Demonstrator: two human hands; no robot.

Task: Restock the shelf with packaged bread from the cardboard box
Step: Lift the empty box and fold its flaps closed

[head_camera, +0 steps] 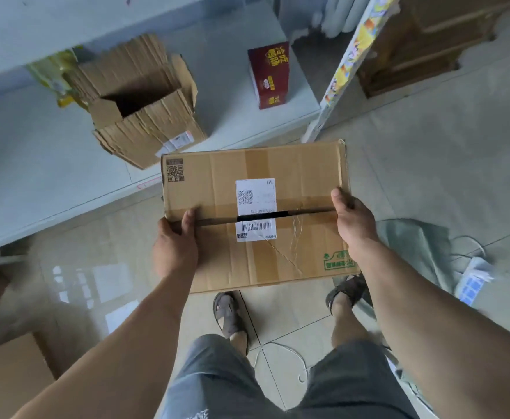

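1. The cardboard box point(253, 213) hangs above the floor, in front of the shelf point(51, 164).
2. Left hand point(173, 246) grips its left side.
3. Right hand point(355, 220) grips its right side.

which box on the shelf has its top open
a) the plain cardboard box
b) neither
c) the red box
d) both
a: on the shelf the plain cardboard box has its flaps spread and a dark hollow showing, while the red box stands closed.
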